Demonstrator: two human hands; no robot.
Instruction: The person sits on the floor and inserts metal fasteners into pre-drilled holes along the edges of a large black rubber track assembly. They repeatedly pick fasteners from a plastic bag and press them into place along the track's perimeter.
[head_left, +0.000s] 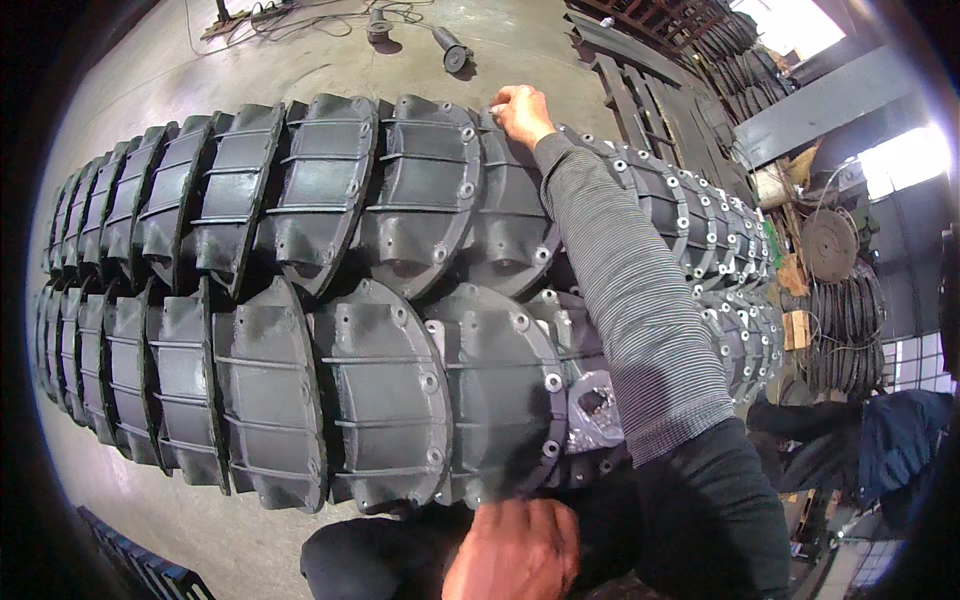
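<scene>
Two long rows of curved, ribbed dark grey metal castings (325,180) lie side by side before me, their rims set with light round fittings. My right hand (522,115) reaches across to the far rim of one casting; its fingers are pinched together, and what they hold is too small to make out. Low in the view, my left hand (515,552) is curled at the near edge of a casting (500,400) in the closer row; its fingertips are hidden. Between the castings sits a clear plastic bag (595,412) with small metal pieces inside.
Beyond the rows, two cylindrical tools (455,52) and cables (300,18) lie on the concrete floor. Stacked dark metal frames (660,110) stand at the far right. A person in dark clothing (895,440) is at the right. A slatted dark piece (140,560) lies lower left.
</scene>
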